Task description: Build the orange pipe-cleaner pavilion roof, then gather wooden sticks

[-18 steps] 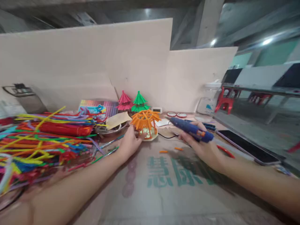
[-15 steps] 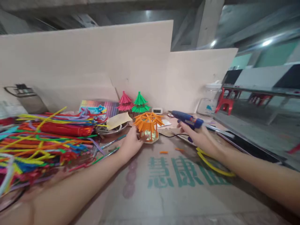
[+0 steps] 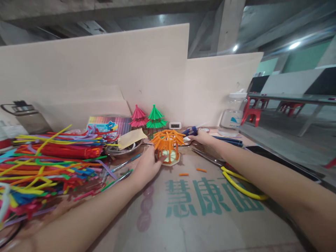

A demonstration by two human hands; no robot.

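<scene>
Our left hand (image 3: 147, 165) is closed on the lower left side of the orange model (image 3: 168, 140), thumb at the near side by the base; the other fingertips are hidden from us. We see a small open pavilion: its roof is a ring of short, fuzzy orange rods fanning out and down from a spoked top, carried on thin orange posts. Below the posts lies a pale, many-sided base (image 3: 172, 162) with an orange edge. The model stands upright just right of our left thumb, roof up and base flat on the cardboard (image 3: 196, 229); its central axis runs vertically, and we find no clearly longer side.

Our right hand (image 3: 206, 137), beyond the model and to its right, is clamped on the blue glue gun (image 3: 191, 131). We see only part of the dark blue body, its long axis running roughly sideways, the left end near the roof; we cannot make out the nozzle.

Nearer to us than the right grip lie the yellow-handled scissors (image 3: 240, 187), blades pointing away and leftward. Two orange offcuts (image 3: 183, 174) lie just right of and nearer than the base.
</scene>
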